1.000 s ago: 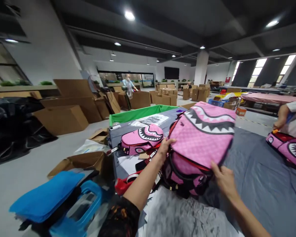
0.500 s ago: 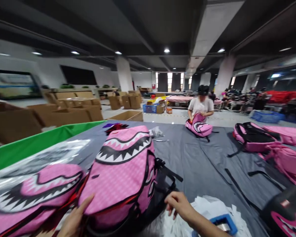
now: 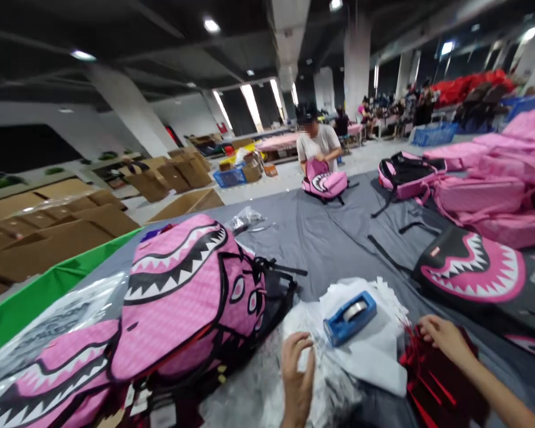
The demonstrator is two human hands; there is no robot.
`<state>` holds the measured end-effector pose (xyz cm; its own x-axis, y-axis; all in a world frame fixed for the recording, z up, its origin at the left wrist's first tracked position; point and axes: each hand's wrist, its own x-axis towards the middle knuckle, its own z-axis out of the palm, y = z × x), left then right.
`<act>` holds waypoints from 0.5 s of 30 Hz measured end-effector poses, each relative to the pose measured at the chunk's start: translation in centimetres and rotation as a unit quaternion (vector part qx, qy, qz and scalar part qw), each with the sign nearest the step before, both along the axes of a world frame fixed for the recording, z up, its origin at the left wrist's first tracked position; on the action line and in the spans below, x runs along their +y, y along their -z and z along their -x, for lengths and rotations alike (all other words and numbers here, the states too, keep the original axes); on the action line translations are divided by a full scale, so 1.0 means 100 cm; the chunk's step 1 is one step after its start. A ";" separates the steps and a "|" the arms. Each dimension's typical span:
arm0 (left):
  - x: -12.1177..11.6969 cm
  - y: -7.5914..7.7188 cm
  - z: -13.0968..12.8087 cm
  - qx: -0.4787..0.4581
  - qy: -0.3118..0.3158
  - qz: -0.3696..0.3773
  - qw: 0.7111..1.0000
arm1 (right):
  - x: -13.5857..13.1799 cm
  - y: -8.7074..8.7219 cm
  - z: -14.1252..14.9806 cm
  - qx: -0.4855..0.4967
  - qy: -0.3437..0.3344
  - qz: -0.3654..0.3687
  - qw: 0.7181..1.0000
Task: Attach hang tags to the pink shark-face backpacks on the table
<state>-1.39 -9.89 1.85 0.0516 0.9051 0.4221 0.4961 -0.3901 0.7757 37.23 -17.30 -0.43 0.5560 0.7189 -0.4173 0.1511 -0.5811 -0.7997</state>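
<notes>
My left hand (image 3: 298, 374) is low in the middle, its fingers curled onto a pile of clear plastic bags (image 3: 267, 392) and white paper (image 3: 374, 351). A blue tape dispenser (image 3: 350, 309) lies on that paper, just right of the hand. Further right, my right hand (image 3: 443, 336) has its fingers bent over the top edge of a dark red bundle (image 3: 428, 380). To the left of both hands, a pink shark-mouth backpack (image 3: 191, 297) rests on another one wrapped in plastic (image 3: 49, 380). Neither hand touches it.
The grey cloth work surface (image 3: 339, 238) has a green edge (image 3: 40, 291) at left. A flat bagged shark backpack (image 3: 472, 273) lies at right, with a pile of pink backpacks (image 3: 494, 196) behind it. A co-worker (image 3: 316, 142) handles a pink backpack (image 3: 325, 181) at the far side. Cardboard boxes (image 3: 71, 220) stand at left.
Both hands have let go of the pink backpack, which now lies at left. My view swung right. The left hand moved onto the plastic pile, the right hand onto the red bundle.
</notes>
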 end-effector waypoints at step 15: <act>-0.035 0.102 -0.268 -0.060 0.155 0.559 0.812 | -0.058 0.082 0.047 -0.105 -0.094 0.151 0.979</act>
<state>25.38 -13.38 -8.33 0.3703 0.6769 -0.6361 0.4033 0.4997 0.7665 32.54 -23.09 -8.61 0.5218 0.6786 -0.5169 0.4203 -0.7318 -0.5365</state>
